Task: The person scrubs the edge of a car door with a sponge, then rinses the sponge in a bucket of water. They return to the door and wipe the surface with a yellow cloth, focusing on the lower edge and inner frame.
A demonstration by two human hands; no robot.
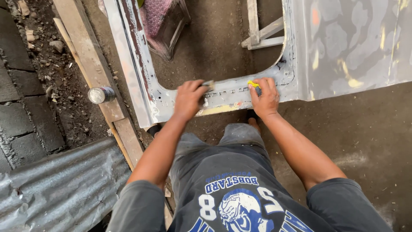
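Dark shirt with a blue and white print fills the bottom of the view, both bare forearms reaching forward from it. Left hand has its fingers curled round a small dark block, pressed to the lower rail of a primed grey car body panel lying on the dirt floor. Right hand rests just beside it on the same rail, fingers pinched narrow on a small yellow piece. A round metal tin stands on a wooden plank well to the left, near a corrugated metal sheet.
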